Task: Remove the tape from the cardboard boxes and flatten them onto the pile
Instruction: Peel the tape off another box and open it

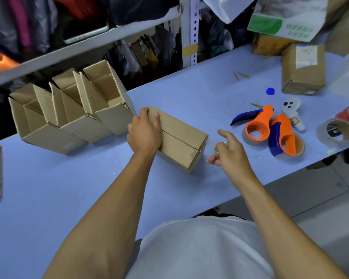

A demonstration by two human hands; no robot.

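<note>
My left hand (144,130) clamps the closed box (179,140); just right of that grip, my right hand (229,152) pinches clear tape (220,147).

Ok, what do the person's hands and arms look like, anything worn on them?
Both arms are bare to the frame's lower edge: no sleeves, gloves or watch in view. The left hand shows no ring. Something small and shiny sits by the fingers of the right hand; I cannot tell what it is. The person wears a white top.
</note>
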